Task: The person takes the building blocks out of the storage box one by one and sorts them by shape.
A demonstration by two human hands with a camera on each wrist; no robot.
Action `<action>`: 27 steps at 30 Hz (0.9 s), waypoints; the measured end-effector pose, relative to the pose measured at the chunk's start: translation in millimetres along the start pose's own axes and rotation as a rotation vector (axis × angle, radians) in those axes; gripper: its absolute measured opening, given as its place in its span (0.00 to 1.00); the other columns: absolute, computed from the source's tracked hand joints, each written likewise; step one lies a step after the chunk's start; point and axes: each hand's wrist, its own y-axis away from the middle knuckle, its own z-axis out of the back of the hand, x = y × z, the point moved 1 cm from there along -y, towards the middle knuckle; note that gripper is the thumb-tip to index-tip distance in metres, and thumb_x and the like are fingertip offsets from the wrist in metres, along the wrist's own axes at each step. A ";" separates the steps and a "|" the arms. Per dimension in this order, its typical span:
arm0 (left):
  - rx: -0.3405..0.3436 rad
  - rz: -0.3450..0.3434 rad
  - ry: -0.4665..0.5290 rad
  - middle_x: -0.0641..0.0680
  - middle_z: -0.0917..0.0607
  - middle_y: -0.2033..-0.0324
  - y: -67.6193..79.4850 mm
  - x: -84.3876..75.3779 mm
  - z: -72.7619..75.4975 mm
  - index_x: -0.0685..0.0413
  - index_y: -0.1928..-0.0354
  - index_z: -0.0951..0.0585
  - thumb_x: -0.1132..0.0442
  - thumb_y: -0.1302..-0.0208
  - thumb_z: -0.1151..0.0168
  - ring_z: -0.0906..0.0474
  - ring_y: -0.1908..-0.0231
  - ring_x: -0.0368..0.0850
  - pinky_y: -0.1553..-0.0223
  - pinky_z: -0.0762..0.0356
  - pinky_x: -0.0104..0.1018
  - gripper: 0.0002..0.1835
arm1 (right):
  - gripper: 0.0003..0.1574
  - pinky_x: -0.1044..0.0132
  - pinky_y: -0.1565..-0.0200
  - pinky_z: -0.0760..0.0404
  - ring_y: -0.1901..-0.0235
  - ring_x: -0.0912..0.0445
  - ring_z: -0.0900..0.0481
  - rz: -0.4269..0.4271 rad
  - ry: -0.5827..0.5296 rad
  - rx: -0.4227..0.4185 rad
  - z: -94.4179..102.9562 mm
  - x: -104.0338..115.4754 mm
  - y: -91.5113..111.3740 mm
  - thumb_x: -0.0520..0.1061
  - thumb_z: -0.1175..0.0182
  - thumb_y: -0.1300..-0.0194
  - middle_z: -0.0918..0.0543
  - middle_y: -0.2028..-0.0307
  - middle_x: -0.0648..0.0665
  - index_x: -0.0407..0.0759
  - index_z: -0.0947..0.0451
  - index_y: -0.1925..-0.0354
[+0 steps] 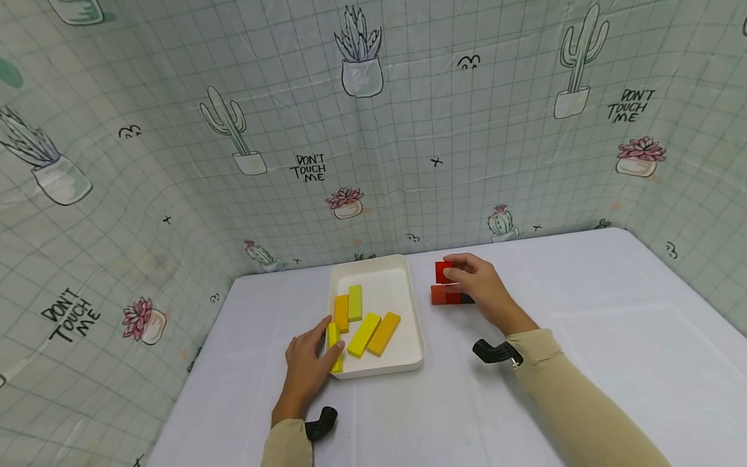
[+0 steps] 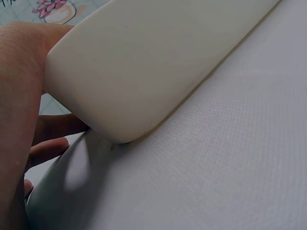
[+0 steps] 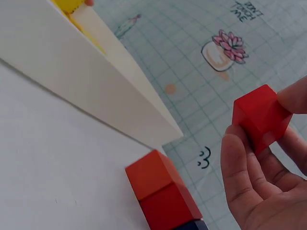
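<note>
My left hand is at the near left side of a white tray. Its thumb reaches over the rim and pinches a narrow yellow block along the left wall. In the left wrist view that block is hidden behind the tray wall, with several fingers outside it. My right hand holds a red cube between thumb and fingertips. Close below it on the table stands a row with an orange-red cube, a red cube and a dark blue cube.
Inside the tray lie an orange-yellow block, a lime block, another yellow block and another orange-yellow block. The table has a white cloth. A cactus-print curtain hangs behind it.
</note>
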 end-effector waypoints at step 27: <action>0.001 0.003 0.003 0.55 0.26 0.32 0.1 -1.0 0.2 0.43 0.26 0.32 0.49 0.33 0.37 0.38 0.31 0.59 0.27 0.64 0.63 0.34 | 0.30 0.58 0.50 0.16 0.49 0.50 0.22 -0.002 0.105 0.013 52.2 -7.0 11.8 0.40 0.45 0.26 0.28 0.39 0.31 0.28 0.35 0.32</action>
